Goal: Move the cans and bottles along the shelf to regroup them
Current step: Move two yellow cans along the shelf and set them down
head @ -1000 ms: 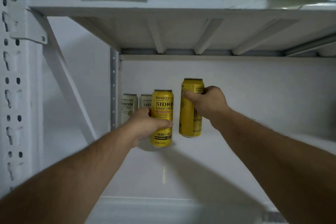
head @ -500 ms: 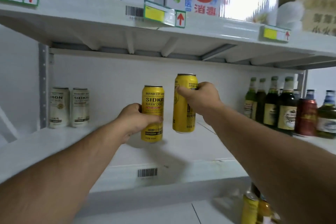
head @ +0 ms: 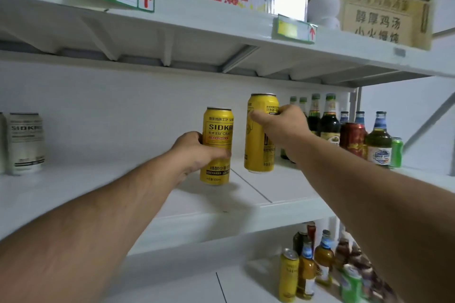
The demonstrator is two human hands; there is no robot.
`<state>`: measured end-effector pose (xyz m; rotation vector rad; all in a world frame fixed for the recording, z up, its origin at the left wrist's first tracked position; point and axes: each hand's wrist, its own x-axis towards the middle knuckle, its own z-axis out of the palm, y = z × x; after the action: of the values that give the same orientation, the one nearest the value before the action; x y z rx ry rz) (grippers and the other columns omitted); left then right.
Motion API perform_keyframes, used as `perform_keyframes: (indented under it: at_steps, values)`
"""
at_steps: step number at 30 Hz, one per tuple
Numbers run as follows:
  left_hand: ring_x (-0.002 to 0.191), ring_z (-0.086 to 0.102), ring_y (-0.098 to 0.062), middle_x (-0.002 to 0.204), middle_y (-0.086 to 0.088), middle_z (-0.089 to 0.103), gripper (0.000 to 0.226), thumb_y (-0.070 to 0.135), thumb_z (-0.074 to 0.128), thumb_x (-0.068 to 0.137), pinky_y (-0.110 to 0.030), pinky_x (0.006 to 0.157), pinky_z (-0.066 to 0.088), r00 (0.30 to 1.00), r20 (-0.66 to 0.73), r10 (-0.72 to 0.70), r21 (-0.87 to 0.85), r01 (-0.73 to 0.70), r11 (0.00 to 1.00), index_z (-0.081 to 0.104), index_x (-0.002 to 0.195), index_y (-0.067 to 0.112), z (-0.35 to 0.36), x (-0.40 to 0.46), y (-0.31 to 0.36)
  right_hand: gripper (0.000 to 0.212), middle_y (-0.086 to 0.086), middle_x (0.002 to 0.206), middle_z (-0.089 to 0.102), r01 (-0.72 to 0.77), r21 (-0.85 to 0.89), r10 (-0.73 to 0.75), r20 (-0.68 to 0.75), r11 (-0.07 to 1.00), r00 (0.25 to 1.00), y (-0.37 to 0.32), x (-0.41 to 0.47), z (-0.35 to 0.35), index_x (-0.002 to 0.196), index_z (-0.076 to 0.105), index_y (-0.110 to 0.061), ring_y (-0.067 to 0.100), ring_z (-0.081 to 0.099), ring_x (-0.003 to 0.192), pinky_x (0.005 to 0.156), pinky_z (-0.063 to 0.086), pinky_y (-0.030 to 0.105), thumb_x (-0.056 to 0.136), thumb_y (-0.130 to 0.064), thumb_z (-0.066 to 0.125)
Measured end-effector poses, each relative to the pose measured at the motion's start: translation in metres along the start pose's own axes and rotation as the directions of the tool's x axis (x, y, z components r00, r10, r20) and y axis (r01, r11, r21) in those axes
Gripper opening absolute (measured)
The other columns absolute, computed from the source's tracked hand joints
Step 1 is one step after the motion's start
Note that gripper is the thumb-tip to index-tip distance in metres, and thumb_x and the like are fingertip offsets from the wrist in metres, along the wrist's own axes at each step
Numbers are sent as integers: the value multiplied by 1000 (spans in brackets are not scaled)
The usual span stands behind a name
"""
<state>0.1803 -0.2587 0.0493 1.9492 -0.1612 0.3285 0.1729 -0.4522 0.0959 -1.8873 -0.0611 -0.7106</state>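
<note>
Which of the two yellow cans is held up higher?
The yellow can in the right hand is higher; its top sits above the top of the SIDKR can gripped by the left hand.

Both forearms reach forward, bare; left hand [head: 197,152] curled in a side grip, right hand [head: 280,125] higher, fingers wrapped closed

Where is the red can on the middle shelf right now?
In the head view the red can stands at the right end of the middle shelf, among the green bottles, just beyond the right hand.
</note>
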Motion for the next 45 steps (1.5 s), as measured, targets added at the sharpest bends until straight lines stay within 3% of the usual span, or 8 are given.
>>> perform_keyframes:
  at_steps: [7, 13, 17, 23, 31, 37, 45]
  values:
    - [99, 70, -21, 97, 5, 71, 33, 27, 91, 75, -44, 99, 56, 996, 71, 62, -18, -61, 998, 63, 90, 28, 48, 50, 7, 44, 6, 92, 72, -10, -28, 9, -57, 1000, 998, 38, 58, -8, 101, 64, -14, 21, 71, 79, 68, 57, 36, 78, -48, 79]
    - [100, 72, -22, 102, 2, 75, 34, 27, 92, 73, -47, 101, 57, 994, 106, 35, -12, -34, 999, 65, 93, 28, 79, 90, 8, 38, 6, 90, 71, -35, -28, 33, -58, 999, 998, 61, 99, -8, 96, 64, -13, 21, 70, 79, 72, 58, 38, 80, -45, 78]
    - [100, 73, -23, 105, 0, 76, 40, 29, 94, 70, -48, 100, 57, 995, 98, 17, -4, -17, 1000, 67, 98, 27, 91, 111, 6, 35, 5, 87, 70, -50, -31, 47, -67, 998, 997, 75, 122, -5, 93, 65, -14, 18, 68, 75, 65, 55, 33, 81, -44, 78]
    - [99, 75, -24, 105, -1, 78, 45, 29, 96, 67, -48, 99, 58, 999, 53, 4, -7, -3, 1000, 70, 103, 23, 102, 137, 5, 36, 3, 86, 69, -79, -23, 78, -65, 997, 995, 103, 159, 3, 92, 65, -17, 18, 67, 77, 65, 53, 33, 77, -46, 80]
    - [95, 77, -23, 100, -1, 80, 56, 35, 96, 53, -47, 97, 59, 1000, -22, 1, -20, -1, 1000, 74, 102, 22, 114, 157, 10, 46, 4, 98, 69, -95, -4, 95, 13, 995, 995, 140, 209, 23, 106, 65, -17, 25, 68, 88, 74, 54, 37, 75, -46, 82]
    - [94, 78, -23, 99, -1, 80, 42, 26, 96, 66, -46, 98, 59, 997, -76, -11, -12, 10, 1000, 74, 101, 20, 122, 166, 9, 50, 6, 97, 69, -110, -39, 113, 75, 993, 991, 160, 232, 31, 107, 65, -14, 27, 68, 88, 81, 59, 41, 75, -50, 80]
    - [94, 78, -22, 99, -3, 81, 38, 20, 94, 70, -46, 98, 59, 990, -136, -33, -31, 29, 999, 74, 102, 18, 135, 171, 13, 39, 7, 95, 68, -126, 12, 122, 170, 992, 978, 180, 251, 30, 106, 66, -11, 23, 63, 80, 71, 51, 33, 82, -40, 78]
